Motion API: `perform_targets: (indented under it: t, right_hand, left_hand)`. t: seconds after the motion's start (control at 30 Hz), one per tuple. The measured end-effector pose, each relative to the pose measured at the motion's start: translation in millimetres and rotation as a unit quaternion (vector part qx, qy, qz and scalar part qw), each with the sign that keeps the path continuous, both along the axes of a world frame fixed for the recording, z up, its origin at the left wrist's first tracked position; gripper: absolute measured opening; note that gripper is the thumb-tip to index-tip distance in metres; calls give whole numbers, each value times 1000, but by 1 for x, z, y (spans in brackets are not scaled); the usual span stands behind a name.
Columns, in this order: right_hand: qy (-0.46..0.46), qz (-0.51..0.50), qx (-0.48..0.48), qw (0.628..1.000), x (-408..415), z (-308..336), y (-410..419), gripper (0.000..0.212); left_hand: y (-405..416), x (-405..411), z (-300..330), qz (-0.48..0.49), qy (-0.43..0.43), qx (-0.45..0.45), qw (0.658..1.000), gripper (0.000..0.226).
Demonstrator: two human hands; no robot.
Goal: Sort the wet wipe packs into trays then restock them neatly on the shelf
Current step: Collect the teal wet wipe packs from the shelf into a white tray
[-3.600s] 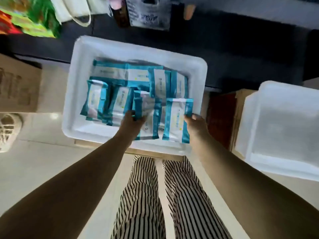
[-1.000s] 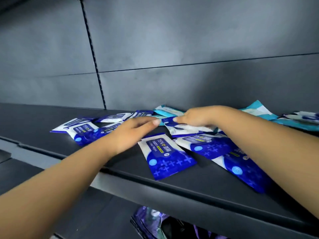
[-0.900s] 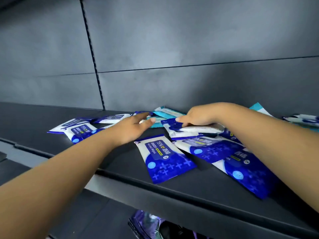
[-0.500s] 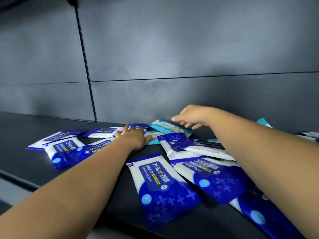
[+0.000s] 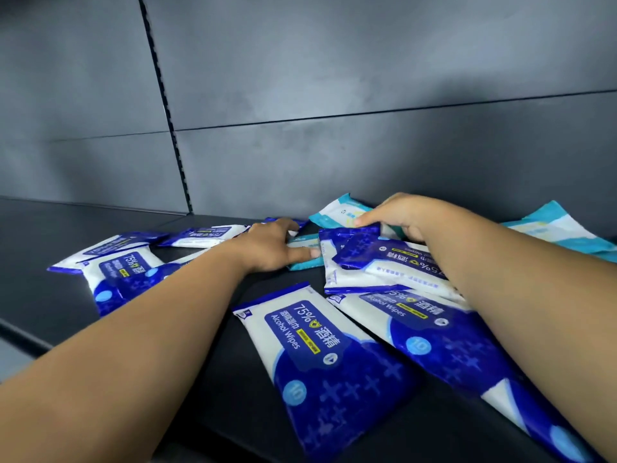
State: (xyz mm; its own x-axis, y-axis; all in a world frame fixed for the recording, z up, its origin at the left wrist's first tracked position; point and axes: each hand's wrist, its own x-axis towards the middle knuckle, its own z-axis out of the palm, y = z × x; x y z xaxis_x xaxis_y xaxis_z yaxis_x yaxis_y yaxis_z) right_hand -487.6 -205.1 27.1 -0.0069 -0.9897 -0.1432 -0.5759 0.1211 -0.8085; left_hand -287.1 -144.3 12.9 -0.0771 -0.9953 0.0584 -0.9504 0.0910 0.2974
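Several dark blue and white alcohol wipe packs lie scattered flat on the black shelf (image 5: 66, 235); the nearest blue pack (image 5: 320, 355) lies between my forearms. My left hand (image 5: 270, 245) reaches in from the left and lies flat, with thumb and fingers straight, on a small teal pack (image 5: 303, 259). My right hand (image 5: 400, 218) is curled over the far edge of the top blue pack (image 5: 377, 259) of an overlapping pile and grips it. Behind that hand lies another teal pack (image 5: 337, 212).
More blue packs (image 5: 123, 272) lie overlapped at the left, and teal packs (image 5: 561, 232) lie at the right against the grey back panel (image 5: 334, 128). A slotted upright strip (image 5: 167, 111) runs down the panel. The shelf's front lip (image 5: 20, 335) crosses the lower left.
The earlier tray of teal packs is out of view. In the last second the view closed in on the shelf; my right hand dropped from the rear teal pack onto the blue pile.
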Motion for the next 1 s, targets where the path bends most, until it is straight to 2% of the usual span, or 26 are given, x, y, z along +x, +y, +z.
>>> perform_targets:
  t: [0.07, 0.13, 0.2, 0.27, 0.37, 0.47, 0.53, 0.57, 0.63, 0.67, 0.7, 0.83, 0.9, 1.0]
  right_hand:
    - [-42, -10, -12, 999, -2, 0, 0, 53]
    - [-78, -8, -22, 997, -3, 0, -1, 43]
    - [-82, 1, -19, 996, -2, 1, 1, 34]
    - [-86, 18, -21, 996, 0, 3, 6, 26]
    - [-134, 41, -51, 989, 3, 5, 11, 10]
    - [-179, 20, -125, 976, 4, 9, 15, 10]
    - [-218, -18, -185, 958, 2, 15, 19, 9]
    - [-253, -34, -203, 945, 3, 21, 23, 9]
    - [-306, -49, -213, 927, 3, 33, 37, 16]
    - [-311, -45, -216, 924, 4, 39, 43, 12]
    - [-313, -38, -218, 924, 5, 45, 50, 6]
    - [-332, -4, -214, 919, 20, 73, 96, 8]
    - [-349, 7, -202, 915, 32, 84, 124, 8]
    - [-361, 13, -197, 912, 59, 93, 177, 6]
  left_hand:
    - [1, -2, 2, 4, -17, 16, 1000, 76]
    - [2, -3, 4, 12, -26, 32, 999, 69]
    - [3, -2, 3, 16, 14, 26, 999, 62]
    - [3, 2, 3, 30, 69, 3, 997, 54]
    - [7, 9, 11, 72, 66, -29, 995, 46]
    - [13, 20, 17, 126, 111, -103, 980, 51]
    - [19, 24, 16, 158, 205, -181, 949, 48]
    - [22, 26, 17, 157, 284, -232, 917, 45]
    - [31, 25, 25, 127, 467, -302, 821, 41]
    - [39, 24, 31, 110, 530, -312, 781, 38]
    - [45, 24, 35, 93, 571, -307, 755, 33]
    - [80, 31, 42, 34, 667, -226, 709, 10]
    - [96, 40, 45, 15, 694, -193, 693, 13]
    - [127, 59, 52, -25, 700, -167, 693, 21]
